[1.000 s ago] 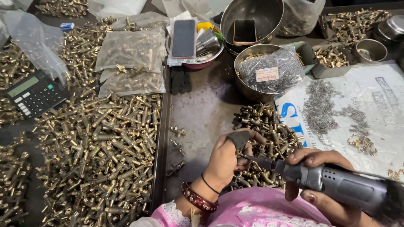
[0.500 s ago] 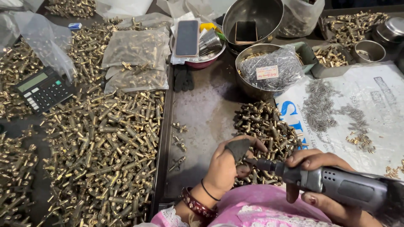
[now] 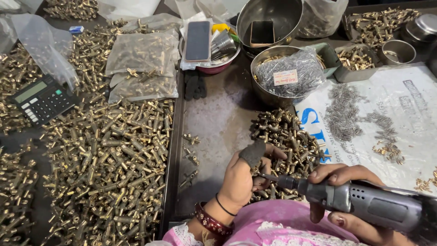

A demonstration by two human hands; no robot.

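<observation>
Right hand (image 3: 350, 200) wrapped around grey driver (image 3: 364, 207), bit pointing left into the left hand (image 3: 248, 177). Left fingers pinched narrow on a small brass part (image 3: 256, 171), mostly hidden; thumb wears a dark cot (image 3: 253, 152). Just beyond: brass pile (image 3: 287, 136) on grey tray (image 3: 218, 118). Left of tray: big brass heap (image 3: 104, 168), calculator (image 3: 43, 99) on it. Right: screws (image 3: 346, 114) scattered on white sheet (image 3: 409, 100). Far: steel bowl (image 3: 268, 86) with bagged screws (image 3: 289, 73), phone (image 3: 198, 41), bagged brass (image 3: 141, 54).
</observation>
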